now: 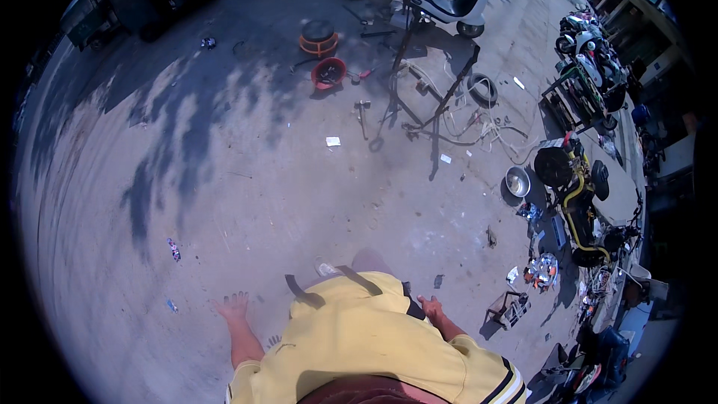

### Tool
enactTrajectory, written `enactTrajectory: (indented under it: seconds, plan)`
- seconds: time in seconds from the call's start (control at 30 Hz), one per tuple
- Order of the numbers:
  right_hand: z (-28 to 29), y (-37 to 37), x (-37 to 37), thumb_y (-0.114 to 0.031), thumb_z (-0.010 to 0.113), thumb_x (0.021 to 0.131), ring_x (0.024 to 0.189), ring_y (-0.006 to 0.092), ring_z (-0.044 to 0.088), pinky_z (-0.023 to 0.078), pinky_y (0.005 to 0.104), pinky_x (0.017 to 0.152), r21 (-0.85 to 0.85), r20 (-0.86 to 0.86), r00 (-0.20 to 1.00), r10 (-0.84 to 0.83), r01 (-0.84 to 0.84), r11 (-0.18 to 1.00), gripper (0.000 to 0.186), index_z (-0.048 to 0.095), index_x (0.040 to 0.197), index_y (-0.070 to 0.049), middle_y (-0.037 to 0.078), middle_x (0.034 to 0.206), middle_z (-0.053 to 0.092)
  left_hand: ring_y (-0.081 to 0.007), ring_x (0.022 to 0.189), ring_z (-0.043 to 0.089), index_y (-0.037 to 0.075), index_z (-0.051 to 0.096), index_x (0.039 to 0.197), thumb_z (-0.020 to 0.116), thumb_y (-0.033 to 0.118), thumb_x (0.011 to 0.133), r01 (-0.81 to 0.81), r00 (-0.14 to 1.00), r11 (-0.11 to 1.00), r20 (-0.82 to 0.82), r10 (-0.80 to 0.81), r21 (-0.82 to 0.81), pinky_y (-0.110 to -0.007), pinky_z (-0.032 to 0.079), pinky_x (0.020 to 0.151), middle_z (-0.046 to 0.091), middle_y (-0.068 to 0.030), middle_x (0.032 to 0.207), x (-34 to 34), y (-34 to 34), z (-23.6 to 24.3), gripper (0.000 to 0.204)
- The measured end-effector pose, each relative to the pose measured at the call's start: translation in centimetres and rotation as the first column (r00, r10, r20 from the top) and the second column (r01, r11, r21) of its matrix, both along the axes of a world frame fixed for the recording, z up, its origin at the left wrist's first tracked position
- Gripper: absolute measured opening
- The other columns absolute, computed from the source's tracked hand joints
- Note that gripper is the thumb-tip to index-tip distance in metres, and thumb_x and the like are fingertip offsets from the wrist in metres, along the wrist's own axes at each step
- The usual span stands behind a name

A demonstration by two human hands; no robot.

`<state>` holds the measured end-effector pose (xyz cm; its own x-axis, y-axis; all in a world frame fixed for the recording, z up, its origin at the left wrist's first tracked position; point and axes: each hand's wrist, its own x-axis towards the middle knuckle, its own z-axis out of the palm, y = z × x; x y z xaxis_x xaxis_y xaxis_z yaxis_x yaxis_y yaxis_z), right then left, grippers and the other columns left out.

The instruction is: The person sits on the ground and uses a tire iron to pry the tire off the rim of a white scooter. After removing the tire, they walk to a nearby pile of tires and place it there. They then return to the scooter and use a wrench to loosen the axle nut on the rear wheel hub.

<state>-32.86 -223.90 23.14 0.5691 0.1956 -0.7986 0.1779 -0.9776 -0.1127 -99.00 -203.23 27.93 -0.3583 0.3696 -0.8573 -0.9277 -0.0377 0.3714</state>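
My left hand [235,310] hangs at the lower left over the sunlit pavement, fingers spread and holding nothing. My right hand [432,309] is low beside my body, fingers loosely bent and apart, with nothing visible in it. The yellow shirt and the straps on my body fill the bottom middle. To the right of my right hand lies a small metal frame [508,313] among litter. Farther ahead are a red bowl of tools [327,73], an orange-rimmed round object [318,43] and a hammer-like tool [363,120].
A white scooter [441,4] stands ahead above a metal stand [456,90], hoses and a tire [482,90]. Along the right are a yellow-framed bike [580,198], a steel basin [517,182], litter [540,273] and parked scooters [587,56]. Dark bins [134,0] stand at the upper left.
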Motion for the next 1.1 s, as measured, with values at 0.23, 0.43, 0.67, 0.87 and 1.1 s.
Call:
enactTrajectory:
  seconds: [0.23, 0.43, 0.67, 0.87, 1.1]
  plan:
    - [-4.4, 7.5, -2.6, -0.064, 0.067, 0.088, 0.142, 0.0526, 0.042, 0.038, 0.0506, 0.119, 0.054, -0.072, 0.997, 0.008, -0.004, 0.999, 0.105, 0.034, 0.155, 0.009, 0.042, 0.151, 0.04, -0.0425, 0.159, 0.011, 0.025, -0.002, 0.168, 0.054, 0.08, 0.087, 0.161, 0.985, 0.966, -0.085, -0.147, 0.2, -0.068, 0.019, 0.122, 0.0, -0.0103, 0.175, -3.6, 27.5, 3.4, 0.113]
    - [-2.3, 27.7, -1.7, -0.064, 0.067, 0.088, 0.142, 0.0517, 0.043, 0.038, 0.05, 0.119, 0.077, 0.006, 0.994, 0.111, -0.111, 0.991, 0.105, 0.035, 0.153, 0.011, 0.043, 0.149, 0.042, -0.0426, 0.159, 0.009, 0.024, -0.001, 0.168, 0.06, 0.079, 0.085, 0.104, 0.995, 0.963, -0.022, -0.102, 0.25, -0.067, 0.018, 0.123, -0.001, -0.0105, 0.175, -2.7, 35.8, -0.2, 0.117]
    - [1.5, 63.8, 0.9, -0.066, 0.065, 0.089, 0.148, 0.0479, 0.035, 0.032, 0.0473, 0.122, 0.367, 0.142, 0.928, 0.344, -0.372, 0.853, 0.108, 0.032, 0.154, 0.015, 0.041, 0.155, 0.035, -0.041, 0.159, 0.008, 0.028, 0.001, 0.168, 0.049, 0.085, 0.086, -0.203, 0.971, 0.962, 0.087, 0.222, -0.181, -0.066, 0.014, 0.124, -0.002, -0.0079, 0.175, -1.6, 24.2, -2.1, 0.111]
    - [9.5, 87.1, -3.4, -0.062, 0.064, 0.091, 0.15, 0.0456, 0.032, 0.028, 0.0462, 0.124, 0.577, 0.207, 0.897, 0.391, -0.435, 0.691, 0.102, 0.032, 0.157, 0.009, 0.036, 0.155, 0.04, -0.0392, 0.16, 0.008, 0.027, 0.002, 0.168, 0.05, 0.082, 0.087, -0.28, 0.936, 0.905, 0.117, 0.331, -0.319, -0.066, 0.013, 0.124, -0.001, -0.0074, 0.175, 0.2, 26.7, -2.7, 0.109]
    - [1.7, 91.4, -7.7, -0.057, 0.07, 0.089, 0.129, 0.0498, 0.055, 0.044, 0.0449, 0.112, 0.471, 0.252, 0.888, 0.384, -0.459, 0.753, 0.096, 0.043, 0.148, 0.014, 0.037, 0.132, 0.061, -0.0373, 0.16, 0.007, 0.027, 0.001, 0.168, 0.051, 0.08, 0.088, -0.25, 0.944, 0.93, 0.148, 0.296, -0.269, -0.066, 0.014, 0.124, 0.0, -0.007, 0.175, -4.2, 43.4, -5.1, 0.108]
